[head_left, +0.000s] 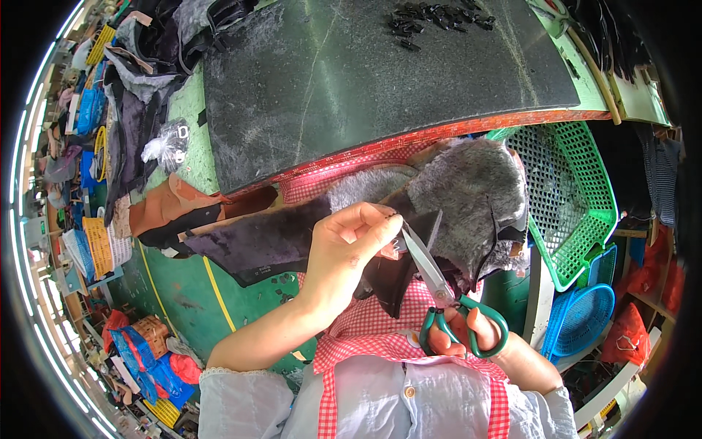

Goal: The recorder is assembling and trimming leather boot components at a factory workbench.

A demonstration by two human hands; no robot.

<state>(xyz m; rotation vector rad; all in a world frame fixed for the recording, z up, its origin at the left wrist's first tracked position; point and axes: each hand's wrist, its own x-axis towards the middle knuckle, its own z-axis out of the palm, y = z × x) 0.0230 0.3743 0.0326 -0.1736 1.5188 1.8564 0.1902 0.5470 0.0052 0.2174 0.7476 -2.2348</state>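
Note:
Green-handled scissors (429, 272) are in my right hand (475, 331), whose fingers go through the loops. The blades spread apart and point up and left. My left hand (345, 245) is closed in a pinch of thumb and forefinger beside the blade tips; what it pinches is too small to make out. Under both hands lies a dark leather piece with grey fur lining (468, 183), spread across my lap and along the table edge. A small clear, reddish scrap (389, 251) shows behind my left hand.
A dark stone slab (351, 80) lies on the green table, with a pile of small black parts (439, 20) on it. Left are brown leather pieces (172, 199), a clear plastic bag (172, 143) and more fur-lined pieces (142, 73). A green basket (603, 190) and blue basket (585, 322) stand right.

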